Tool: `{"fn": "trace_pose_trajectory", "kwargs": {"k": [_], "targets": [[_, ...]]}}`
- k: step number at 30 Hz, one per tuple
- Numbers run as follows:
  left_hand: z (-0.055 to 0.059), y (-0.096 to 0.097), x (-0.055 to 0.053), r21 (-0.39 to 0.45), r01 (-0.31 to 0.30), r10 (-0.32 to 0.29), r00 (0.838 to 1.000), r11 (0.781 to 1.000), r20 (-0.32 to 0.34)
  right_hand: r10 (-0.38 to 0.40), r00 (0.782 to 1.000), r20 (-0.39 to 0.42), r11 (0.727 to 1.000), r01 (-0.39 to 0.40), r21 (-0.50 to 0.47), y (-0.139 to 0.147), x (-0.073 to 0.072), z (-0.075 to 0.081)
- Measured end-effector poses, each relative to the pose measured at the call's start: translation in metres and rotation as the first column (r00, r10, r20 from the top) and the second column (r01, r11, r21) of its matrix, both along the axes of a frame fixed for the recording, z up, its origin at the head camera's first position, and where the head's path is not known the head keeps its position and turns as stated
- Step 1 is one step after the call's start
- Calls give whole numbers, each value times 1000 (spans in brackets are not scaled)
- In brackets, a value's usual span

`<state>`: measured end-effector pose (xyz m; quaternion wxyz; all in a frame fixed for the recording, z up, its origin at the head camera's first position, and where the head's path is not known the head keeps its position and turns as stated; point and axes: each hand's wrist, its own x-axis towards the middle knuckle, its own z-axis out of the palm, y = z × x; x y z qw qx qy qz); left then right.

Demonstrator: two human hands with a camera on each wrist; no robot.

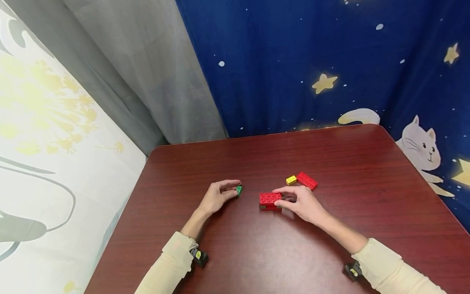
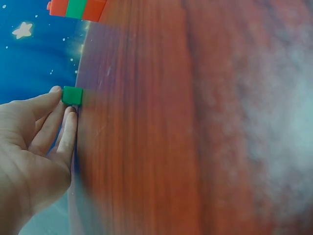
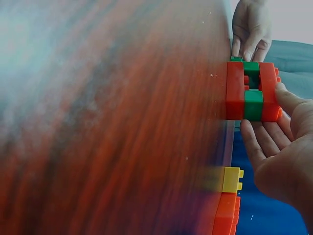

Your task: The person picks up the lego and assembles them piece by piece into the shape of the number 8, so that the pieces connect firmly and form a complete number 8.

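My left hand (image 1: 216, 199) pinches a small green brick (image 2: 72, 96) between thumb and fingertips, close over the table. To its right, my right hand (image 1: 304, 204) holds a brick stack (image 1: 269, 200) at its right end, thumb on the near side and fingers behind. The right wrist view shows this stack from the side: a red bottom brick (image 3: 235, 90), two green bricks (image 3: 253, 105) in the middle with a gap between them, and a red top brick (image 3: 270, 93) with studs. The stack stands upright on the table, apart from the left hand's green brick.
Behind the right hand lie a small yellow brick (image 1: 291, 180) and a flat red brick (image 1: 307, 180), side by side. The dark red wooden table (image 1: 227, 241) ends at a far edge in front of a blue curtain (image 1: 279, 73) and a grey curtain (image 1: 147, 73).
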<state>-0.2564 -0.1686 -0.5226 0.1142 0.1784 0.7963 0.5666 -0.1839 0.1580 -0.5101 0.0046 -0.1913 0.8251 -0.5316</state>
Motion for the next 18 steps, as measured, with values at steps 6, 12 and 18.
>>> {"fn": "trace_pose_trajectory", "kwargs": {"k": [6,12,18], "targets": [[0,0,0,-5,0,0,1000,1000,20,1,1000,8,1000,-1,-10,0,0,0],[-1,0,0,-28,2,-2,1000,1000,24,2,1000,11,1000,-2,-16,0,0,0],[-1,-1,0,-52,-1,1,1000,999,9,1,1000,12,1000,-1,-8,0,0,0]]}}
